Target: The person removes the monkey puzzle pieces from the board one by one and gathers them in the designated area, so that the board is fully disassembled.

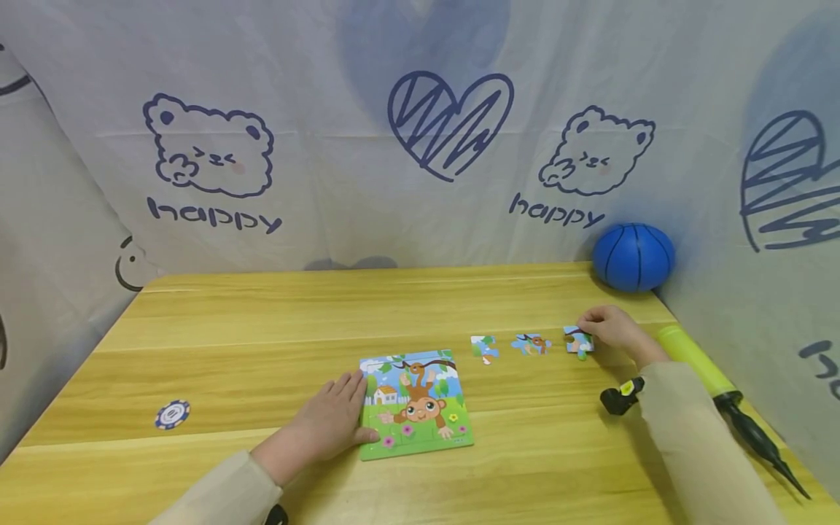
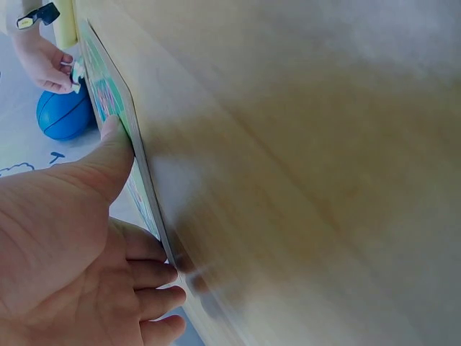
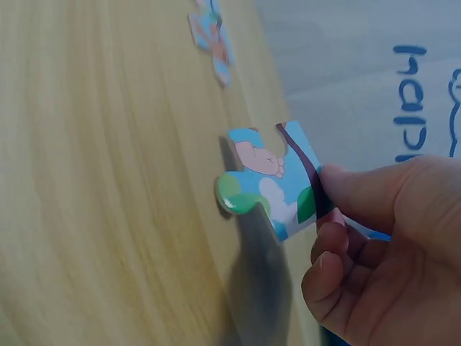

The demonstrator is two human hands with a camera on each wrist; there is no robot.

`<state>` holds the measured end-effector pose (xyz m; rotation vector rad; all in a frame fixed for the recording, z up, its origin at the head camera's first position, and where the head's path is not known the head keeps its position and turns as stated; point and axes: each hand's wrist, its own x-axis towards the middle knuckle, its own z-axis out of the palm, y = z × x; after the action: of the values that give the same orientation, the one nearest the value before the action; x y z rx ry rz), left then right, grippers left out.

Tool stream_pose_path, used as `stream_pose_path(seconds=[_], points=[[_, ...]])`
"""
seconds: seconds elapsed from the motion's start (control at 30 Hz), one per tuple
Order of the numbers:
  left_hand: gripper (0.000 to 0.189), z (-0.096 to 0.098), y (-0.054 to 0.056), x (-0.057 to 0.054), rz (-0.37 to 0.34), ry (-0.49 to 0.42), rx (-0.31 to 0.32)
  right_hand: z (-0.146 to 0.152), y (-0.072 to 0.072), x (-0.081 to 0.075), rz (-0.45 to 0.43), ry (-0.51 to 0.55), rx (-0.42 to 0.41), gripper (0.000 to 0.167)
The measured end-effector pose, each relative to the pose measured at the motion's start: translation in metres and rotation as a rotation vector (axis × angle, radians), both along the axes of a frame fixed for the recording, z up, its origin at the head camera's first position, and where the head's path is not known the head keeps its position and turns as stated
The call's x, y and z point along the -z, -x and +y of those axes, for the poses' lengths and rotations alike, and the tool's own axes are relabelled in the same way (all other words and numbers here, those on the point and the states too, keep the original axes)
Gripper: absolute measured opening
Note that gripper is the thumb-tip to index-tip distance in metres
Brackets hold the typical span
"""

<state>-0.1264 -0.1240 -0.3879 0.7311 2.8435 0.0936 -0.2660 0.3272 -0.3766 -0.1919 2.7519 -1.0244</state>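
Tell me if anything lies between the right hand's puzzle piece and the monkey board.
Yes: on the table, one loose piece lies nearer the right hand, another loose piece nearer the monkey board.

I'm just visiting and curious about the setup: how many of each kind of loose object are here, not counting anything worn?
Loose puzzle pieces: 3 (one in the right hand)
Monkey picture board: 1
Blue ball: 1
Round chip: 1
Green-and-black pump-like object: 1
Total: 7
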Motion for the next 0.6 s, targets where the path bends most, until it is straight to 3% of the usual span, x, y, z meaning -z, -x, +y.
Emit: stream_pose_path(seconds=[0.33,0.6], points=[[0.084,0.001,0.001,0.001,-0.002,0.005,-0.004,0.005,0.005,0.007,-0.070,0.023,0.048,0.024],[0.083,0.001,0.000,-0.001,-0.006,0.010,-0.003,0.009,0.009,0.013,-0.077,-0.005,0.070,0.025]])
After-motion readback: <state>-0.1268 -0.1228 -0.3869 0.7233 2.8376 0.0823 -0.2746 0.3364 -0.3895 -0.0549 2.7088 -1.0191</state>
